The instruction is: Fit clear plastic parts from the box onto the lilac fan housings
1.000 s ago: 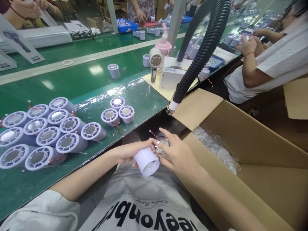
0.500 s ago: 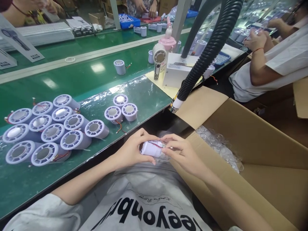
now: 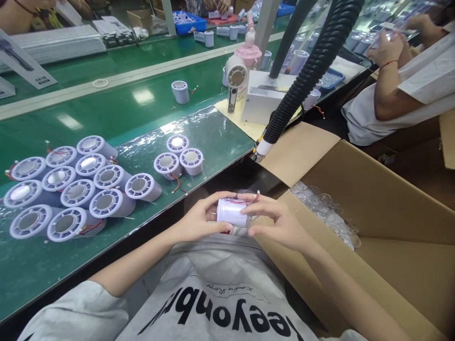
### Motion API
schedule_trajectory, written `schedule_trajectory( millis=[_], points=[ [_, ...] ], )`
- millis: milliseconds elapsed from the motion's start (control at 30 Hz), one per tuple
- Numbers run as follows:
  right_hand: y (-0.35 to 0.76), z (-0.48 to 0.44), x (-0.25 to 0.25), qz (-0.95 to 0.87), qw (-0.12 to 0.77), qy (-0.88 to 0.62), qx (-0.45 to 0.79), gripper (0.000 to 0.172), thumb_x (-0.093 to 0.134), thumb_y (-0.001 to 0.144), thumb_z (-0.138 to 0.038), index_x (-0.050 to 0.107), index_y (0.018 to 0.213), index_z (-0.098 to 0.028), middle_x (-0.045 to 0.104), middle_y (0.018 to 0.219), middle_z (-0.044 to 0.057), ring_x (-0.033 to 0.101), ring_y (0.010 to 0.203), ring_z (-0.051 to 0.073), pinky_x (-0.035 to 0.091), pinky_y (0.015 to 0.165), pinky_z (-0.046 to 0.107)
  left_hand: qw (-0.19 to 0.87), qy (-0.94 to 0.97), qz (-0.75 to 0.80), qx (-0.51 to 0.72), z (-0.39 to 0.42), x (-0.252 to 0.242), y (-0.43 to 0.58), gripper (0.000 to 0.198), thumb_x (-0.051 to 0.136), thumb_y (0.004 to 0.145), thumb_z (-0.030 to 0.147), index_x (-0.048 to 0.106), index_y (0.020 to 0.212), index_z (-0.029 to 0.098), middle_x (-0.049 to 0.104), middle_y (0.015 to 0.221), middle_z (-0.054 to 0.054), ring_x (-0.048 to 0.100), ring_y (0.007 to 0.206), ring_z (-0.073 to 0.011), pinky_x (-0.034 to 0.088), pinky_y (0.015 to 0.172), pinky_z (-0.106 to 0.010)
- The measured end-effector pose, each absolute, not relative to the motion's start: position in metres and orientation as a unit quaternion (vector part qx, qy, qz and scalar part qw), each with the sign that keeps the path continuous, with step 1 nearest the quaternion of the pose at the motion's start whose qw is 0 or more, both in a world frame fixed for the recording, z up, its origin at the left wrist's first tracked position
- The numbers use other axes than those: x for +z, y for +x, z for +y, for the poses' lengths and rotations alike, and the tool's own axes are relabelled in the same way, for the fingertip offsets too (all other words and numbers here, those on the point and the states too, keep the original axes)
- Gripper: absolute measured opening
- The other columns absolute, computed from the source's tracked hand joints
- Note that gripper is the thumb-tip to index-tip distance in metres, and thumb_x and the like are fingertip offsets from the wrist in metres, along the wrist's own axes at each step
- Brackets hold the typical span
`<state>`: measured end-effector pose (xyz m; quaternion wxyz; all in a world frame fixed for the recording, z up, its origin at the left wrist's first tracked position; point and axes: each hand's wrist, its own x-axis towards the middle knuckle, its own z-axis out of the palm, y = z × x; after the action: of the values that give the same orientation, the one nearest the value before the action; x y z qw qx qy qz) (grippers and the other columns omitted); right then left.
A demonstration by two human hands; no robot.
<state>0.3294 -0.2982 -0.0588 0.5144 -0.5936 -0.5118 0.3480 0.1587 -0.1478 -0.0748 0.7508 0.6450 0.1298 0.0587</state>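
Observation:
In front of my body, between both hands, is a lavender cylindrical motor housing (image 3: 232,211) lying on its side, with thin red wires along its upper edge. My left hand (image 3: 199,217) is closed round its left end, thumb below and fingers behind. At the right end my right hand (image 3: 272,219) grips it with fingertips and thumb, near a clear plastic edge and a small white connector. Three similar housings (image 3: 178,155) stand together on the green bench (image 3: 149,142), beyond my hands. A larger group of them (image 3: 76,192) covers the bench at left, several with wires showing.
A black corrugated hose (image 3: 305,76) with a nozzle hangs ahead at right. An open cardboard box (image 3: 398,203) containing clear plastic parts (image 3: 322,213) stands at my right. A white handheld fan (image 3: 236,78) stands by a white box-shaped device (image 3: 265,97). Co-workers sit across and at right.
The housing has turned in my hands, so its plain lavender side now faces me and the wires sit along the top edge. My right fingers have shifted along its right end.

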Motion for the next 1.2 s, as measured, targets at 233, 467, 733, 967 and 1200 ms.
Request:
schedule_trajectory(
  millis=[233, 467, 733, 967, 1200],
  points=[
    [0.330, -0.312, -0.068, -0.653, 0.426, -0.601, 0.177, 0.040, 0.071, 0.084, -0.026, 0.057, 0.122, -0.022, 0.059, 0.132, 0.009, 0.055, 0.123, 0.025, 0.045, 0.106, 0.040, 0.807, 0.575, 0.131, 0.023, -0.149, -0.079, 0.155, 0.070, 0.076, 0.074, 0.026, 0.045, 0.136, 0.029, 0.054, 0.134, -0.010, 0.062, 0.107, -0.0246, 0.057, 0.078, -0.032],
    [0.328, -0.315, -0.061, -0.590, 0.450, -0.609, 0.280, 0.046, 0.076, 0.080, -0.029, 0.055, 0.121, -0.026, 0.062, 0.124, 0.004, 0.062, 0.107, 0.021, 0.053, 0.093, 0.033, 0.753, 0.651, 0.064, 0.075, -0.148, -0.071, 0.154, 0.073, 0.080, 0.068, 0.015, 0.053, 0.133, 0.030, 0.053, 0.141, -0.008, 0.054, 0.125, -0.0273, 0.047, 0.102, -0.037],
    [0.326, -0.316, -0.056, -0.498, 0.497, -0.588, 0.399, 0.044, 0.074, 0.080, -0.022, 0.056, 0.120, -0.028, 0.058, 0.127, 0.004, 0.058, 0.112, 0.020, 0.052, 0.094, 0.034, 0.773, 0.628, 0.075, 0.058, -0.149, -0.070, 0.152, 0.078, 0.081, 0.066, 0.009, 0.052, 0.133, 0.035, 0.053, 0.140, -0.005, 0.053, 0.127, -0.0242, 0.044, 0.105, -0.035],
    [0.329, -0.293, -0.112, -0.304, 0.705, -0.535, 0.354, 0.042, 0.079, 0.073, -0.025, 0.056, 0.108, -0.025, 0.059, 0.122, 0.005, 0.057, 0.112, 0.022, 0.052, 0.090, 0.034, 0.856, 0.464, 0.188, 0.129, -0.137, -0.092, 0.213, 0.064, 0.085, 0.061, 0.021, 0.063, 0.122, 0.017, 0.066, 0.124, -0.011, 0.057, 0.119, -0.0268, 0.040, 0.105, -0.038],
    [0.361, -0.257, -0.148, -0.265, 0.756, -0.540, 0.256, 0.048, 0.079, 0.070, -0.034, 0.053, 0.108, -0.023, 0.061, 0.117, 0.008, 0.059, 0.109, 0.023, 0.047, 0.098, 0.038, 0.856, 0.447, 0.208, 0.153, -0.124, -0.096, 0.275, 0.051, 0.081, 0.067, 0.025, 0.068, 0.115, 0.013, 0.070, 0.115, -0.011, 0.063, 0.105, -0.0222, 0.041, 0.101, -0.037]
  ],
)
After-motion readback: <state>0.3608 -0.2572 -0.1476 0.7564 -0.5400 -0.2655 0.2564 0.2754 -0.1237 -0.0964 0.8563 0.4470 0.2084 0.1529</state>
